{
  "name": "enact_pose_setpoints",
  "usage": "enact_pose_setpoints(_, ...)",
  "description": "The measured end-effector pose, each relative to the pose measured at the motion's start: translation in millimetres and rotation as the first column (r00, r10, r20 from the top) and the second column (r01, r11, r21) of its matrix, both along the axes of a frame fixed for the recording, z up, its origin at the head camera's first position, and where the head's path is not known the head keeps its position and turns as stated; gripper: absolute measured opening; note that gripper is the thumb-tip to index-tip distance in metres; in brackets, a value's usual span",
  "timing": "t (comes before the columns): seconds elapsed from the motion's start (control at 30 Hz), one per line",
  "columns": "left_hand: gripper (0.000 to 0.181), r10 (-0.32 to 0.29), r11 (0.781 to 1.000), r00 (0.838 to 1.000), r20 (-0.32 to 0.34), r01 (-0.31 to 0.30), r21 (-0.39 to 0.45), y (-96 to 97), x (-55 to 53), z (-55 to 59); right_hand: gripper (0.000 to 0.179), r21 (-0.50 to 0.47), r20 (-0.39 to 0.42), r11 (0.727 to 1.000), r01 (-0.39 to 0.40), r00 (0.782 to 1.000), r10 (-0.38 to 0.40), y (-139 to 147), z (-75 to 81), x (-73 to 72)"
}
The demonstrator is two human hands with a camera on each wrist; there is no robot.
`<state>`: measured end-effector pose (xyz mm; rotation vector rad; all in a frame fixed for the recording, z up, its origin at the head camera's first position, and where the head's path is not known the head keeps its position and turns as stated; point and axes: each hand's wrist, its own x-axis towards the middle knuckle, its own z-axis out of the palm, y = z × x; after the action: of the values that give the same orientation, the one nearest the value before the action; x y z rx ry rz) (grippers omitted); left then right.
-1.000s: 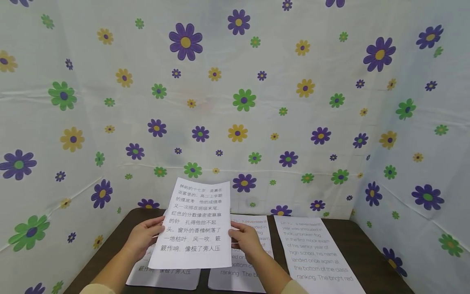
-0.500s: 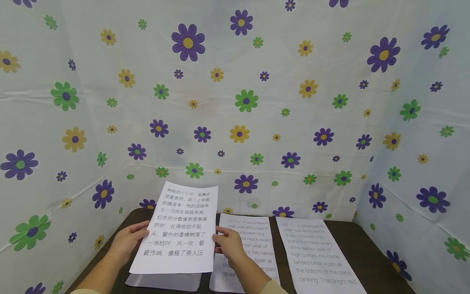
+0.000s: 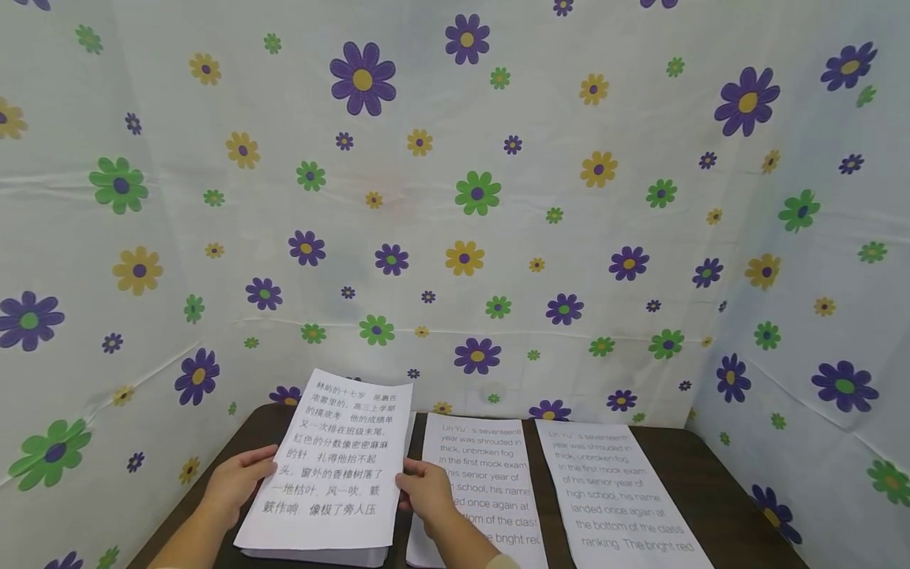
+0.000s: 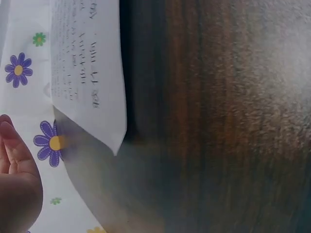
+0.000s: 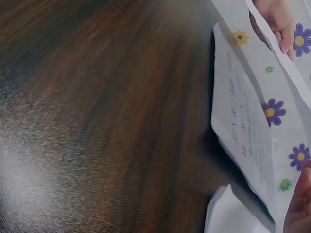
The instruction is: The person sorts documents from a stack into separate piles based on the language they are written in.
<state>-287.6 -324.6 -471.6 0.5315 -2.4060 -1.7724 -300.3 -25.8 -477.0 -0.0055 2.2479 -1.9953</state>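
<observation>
In the head view a white printed sheet (image 3: pixel 334 458) with Chinese text is held tilted, low over the left paper stack (image 3: pixel 313 556). Its bottom edge nearly lines up with that stack, which it mostly hides. My left hand (image 3: pixel 238 484) pinches the sheet's left edge, thumb on top. On the opposite edge, my right hand (image 3: pixel 428 488) pinches it the same way. From the right wrist, the lifted sheet (image 5: pixel 286 68) shows a gap above the stack (image 5: pixel 238 111), with the left hand (image 5: pixel 277 19) at its far side and the right hand (image 5: pixel 299 204) at the frame's edge.
A middle stack (image 3: pixel 483 482) with English text lies beside the right forearm, which partly covers it. Farther right is another English stack (image 3: pixel 618 490). All rest on a dark wooden table (image 3: pixel 550 506). Flowered cloth (image 3: pixel 455 197) walls stand behind and at both sides.
Both hands have carried the sheet left and down, from above the gap between stacks to just over the left stack. More of the middle stack now shows.
</observation>
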Motion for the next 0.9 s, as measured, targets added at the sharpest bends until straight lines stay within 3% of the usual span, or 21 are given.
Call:
enact_pose_setpoints(0.4,0.05,-0.007,0.996,1.0,0.028,0.009,-0.09,-4.4,-1.5,-17.0,0.038,0.04,0.051,0.999,-0.028,0.998,0.026,-5.7,-10.0,-2.3)
enact_pose_setpoints(0.9,0.043,0.029,0.994,0.998,0.064,-0.022,-0.111,-1.5,-5.0,-30.8,0.038,0.074,0.082,0.997,-0.03,0.996,0.024,-10.0,-19.8,-0.9)
